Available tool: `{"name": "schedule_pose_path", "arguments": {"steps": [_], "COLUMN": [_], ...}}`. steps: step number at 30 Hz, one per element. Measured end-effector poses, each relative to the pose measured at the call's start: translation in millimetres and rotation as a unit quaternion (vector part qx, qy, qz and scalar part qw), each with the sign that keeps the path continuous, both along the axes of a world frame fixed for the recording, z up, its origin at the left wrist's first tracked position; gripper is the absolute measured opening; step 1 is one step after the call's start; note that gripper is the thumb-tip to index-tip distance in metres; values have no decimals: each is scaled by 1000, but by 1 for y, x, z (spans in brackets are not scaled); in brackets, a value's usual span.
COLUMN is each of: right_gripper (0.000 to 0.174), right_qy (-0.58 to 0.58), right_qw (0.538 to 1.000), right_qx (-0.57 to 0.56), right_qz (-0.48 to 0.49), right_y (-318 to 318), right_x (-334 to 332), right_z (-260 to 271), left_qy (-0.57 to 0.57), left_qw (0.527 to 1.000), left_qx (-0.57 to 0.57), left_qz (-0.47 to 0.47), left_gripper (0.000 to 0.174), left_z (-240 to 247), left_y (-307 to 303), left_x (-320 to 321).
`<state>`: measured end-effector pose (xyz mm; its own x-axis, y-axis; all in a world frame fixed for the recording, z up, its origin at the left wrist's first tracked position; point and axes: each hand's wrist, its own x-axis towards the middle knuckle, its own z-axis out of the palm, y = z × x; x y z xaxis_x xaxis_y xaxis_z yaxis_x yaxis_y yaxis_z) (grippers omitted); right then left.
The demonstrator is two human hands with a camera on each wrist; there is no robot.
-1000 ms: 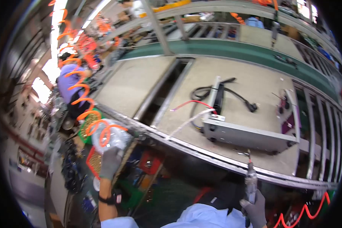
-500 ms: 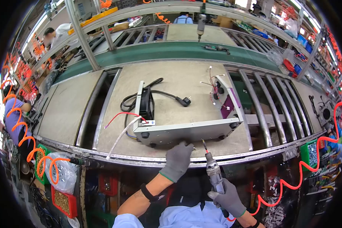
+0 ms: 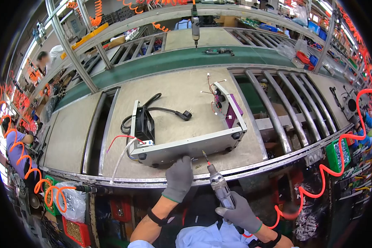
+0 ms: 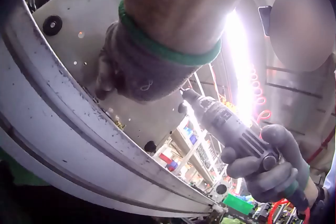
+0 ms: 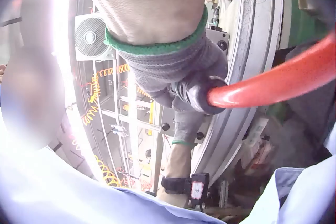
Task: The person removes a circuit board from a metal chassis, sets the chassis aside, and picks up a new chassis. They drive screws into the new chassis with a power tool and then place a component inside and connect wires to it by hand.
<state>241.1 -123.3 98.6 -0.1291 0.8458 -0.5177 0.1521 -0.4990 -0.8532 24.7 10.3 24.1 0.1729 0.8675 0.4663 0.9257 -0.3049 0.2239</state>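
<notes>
A grey metal chassis (image 3: 186, 146) stands on the pale work board (image 3: 202, 101), its long panel facing me. A black fan (image 3: 146, 124) and a coiled power cord (image 3: 163, 109) are at its left end. My gloved left hand (image 3: 180, 177) is bent at the panel's lower front, fingertips right by the metal; I cannot tell whether it pinches something. My gloved right hand (image 3: 241, 213) grips a pneumatic screwdriver (image 3: 221, 188), fingers wrapped round its body in the left wrist view. The driver's bit points up toward the panel. Small screws (image 3: 199, 166) lie on the board just left of the bit.
A red air hose (image 3: 318, 165) curls off to the right. Metal rollers (image 3: 277, 111) run right of the board. At the lower left are a red bin of screws (image 3: 76, 231) and a plastic bag (image 3: 70, 198). Another driver (image 3: 195, 27) hangs over the green belt (image 3: 165, 62).
My left hand came from the bins at the left to the chassis front. The view swung right. My right hand keeps the screwdriver, its bit now closer to the panel.
</notes>
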Motion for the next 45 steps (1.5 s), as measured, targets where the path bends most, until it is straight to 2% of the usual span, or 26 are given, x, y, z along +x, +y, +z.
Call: {"name": "schedule_pose_path", "arguments": {"steps": [3, 5, 8, 13, 14, 17, 18, 23, 27, 30, 34, 35, 41, 45], "right_gripper": [44, 43, 41, 38, 37, 35, 35, 38, 34, 31, 29, 43, 42, 41], "right_qy": [13, 25, 32, 23, 27, 33, 35, 43, 80, 128, 165, 162, 184, 178], "right_qw": [1000, 999, 999, 999, 999, 998, 998, 998, 995, 989, 981, 981, 976, 976], "right_qx": [4, 8, 4, 0, 2, 0, -2, -29, -48, -56, -77, -87, -94, -103], "right_qz": [-3, -20, -34, -41, -41, -44, -44, -33, -39, -55, -73, -61, -69, -72], "right_y": [0, 1, 3, 7, 7, 8, 8, 8, 8, 6, 5, 5, 5, 7], "right_x": [-3, -4, -6, -13, -13, -16, -17, -19, -22, -25, -31, -30, -26, -25], "right_z": [2, 2, 7, 18, 17, 18, 20, 25, 30, 27, 31, 27, 32, 40], "left_qy": [-89, -191, -267, -289, -283, -345, -383, -361, -333, -257, -191, -191, -189, -188], "left_qw": [995, 976, 955, 941, 941, 915, 893, 859, 812, 797, 769, 758, 752, 756], "left_qx": [-2, -17, -61, -56, -101, -130, -189, -333, -453, -509, -564, -573, -566, -571], "left_qz": [-49, -102, -112, -165, -155, -164, -145, -147, -157, -199, -233, -244, -278, -261], "left_gripper": [7, 8, 17, 14, 14, 16, 16, 16, 16, 17, 18, 18, 19, 19], "left_z": [9, 34, 69, 125, 140, 149, 152, 170, 157, 156, 138, 132, 118, 127], "left_y": [0, -5, -8, -3, 0, 28, 40, 85, 123, 138, 156, 159, 165, 161], "left_x": [-7, -13, -15, -24, -27, -30, -30, -15, -8, -4, 1, 2, 4, 3]}}
